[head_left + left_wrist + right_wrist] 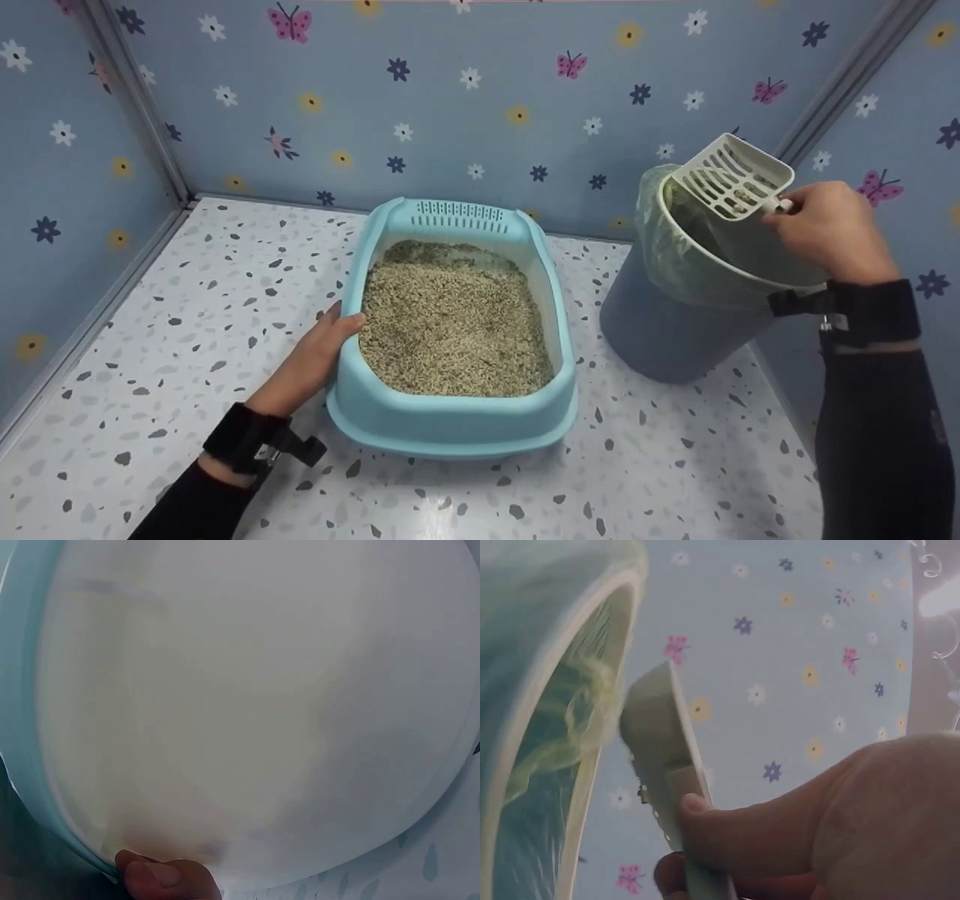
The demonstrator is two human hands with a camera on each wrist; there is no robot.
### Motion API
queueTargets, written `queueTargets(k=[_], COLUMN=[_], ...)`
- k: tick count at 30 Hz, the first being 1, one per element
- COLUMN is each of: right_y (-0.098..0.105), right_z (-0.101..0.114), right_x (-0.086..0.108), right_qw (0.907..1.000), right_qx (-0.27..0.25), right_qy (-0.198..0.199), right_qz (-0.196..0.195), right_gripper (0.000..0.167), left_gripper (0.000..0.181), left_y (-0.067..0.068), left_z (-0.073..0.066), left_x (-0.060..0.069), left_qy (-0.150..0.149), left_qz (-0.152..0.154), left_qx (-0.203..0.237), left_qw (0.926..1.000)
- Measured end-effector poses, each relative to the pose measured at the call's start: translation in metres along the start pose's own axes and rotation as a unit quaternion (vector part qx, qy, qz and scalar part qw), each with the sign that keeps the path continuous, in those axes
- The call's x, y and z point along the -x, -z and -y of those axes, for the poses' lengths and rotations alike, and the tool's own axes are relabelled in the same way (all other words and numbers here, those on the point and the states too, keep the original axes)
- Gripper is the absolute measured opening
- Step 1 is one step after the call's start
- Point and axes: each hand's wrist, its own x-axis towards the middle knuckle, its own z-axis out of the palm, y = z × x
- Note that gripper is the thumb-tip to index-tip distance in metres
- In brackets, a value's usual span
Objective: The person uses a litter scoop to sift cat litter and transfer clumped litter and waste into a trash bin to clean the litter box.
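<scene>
A light blue litter box (450, 424) filled with tan granular litter (457, 330) sits on the floor. My left hand (319, 356) grips its left rim, the thumb over the edge; in the left wrist view the fingertips (169, 877) touch the box's pale side (225, 690). My right hand (836, 229) holds a slotted off-white litter scoop (731, 176) by its handle, the thumb along it. The tilted scoop hangs over the mouth of a grey-blue bin (667, 322). A few small bits cling near its slots. The right wrist view shows the scoop (656, 727) from the side, beside the bin's lined rim.
A translucent greenish bag (675, 255) lines the bin and folds over its rim. Blue panels with flowers and butterflies (465, 112) stand behind and on both sides. The floor (187, 337) is white with grey speckles.
</scene>
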Motion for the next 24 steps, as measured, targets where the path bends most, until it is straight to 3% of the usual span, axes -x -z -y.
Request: queueTargets(k=[5, 12, 20, 24], right_y=[-0.002, -0.009, -0.017, -0.020], right_z=[-0.013, -0.018, -0.015, -0.016], right_x=[0.000, 0.002, 0.009, 0.011], right_qw=[0.9996, 0.9965, 0.9896, 0.9882], right_qx=[0.027, 0.075, 0.121, 0.124], right_qy=[0.008, 0.007, 0.012, 0.014], right_qz=[-0.008, -0.037, -0.077, -0.088], right_gripper=[0.012, 0.021, 0.010, 0.014], left_gripper=[0.088, 0.087, 0.092, 0.090], left_y=[0.000, 0.001, 0.000, -0.001], left_z=[0.001, 0.002, -0.001, -0.001], left_x=[-0.002, -0.001, 0.000, 0.000], left_qy=[-0.003, -0.008, 0.004, 0.002], left_qz=[0.005, 0.007, 0.011, 0.007], left_qx=[-0.004, 0.007, 0.011, 0.014], left_qw=[1.0000, 0.9999, 0.9999, 0.9999])
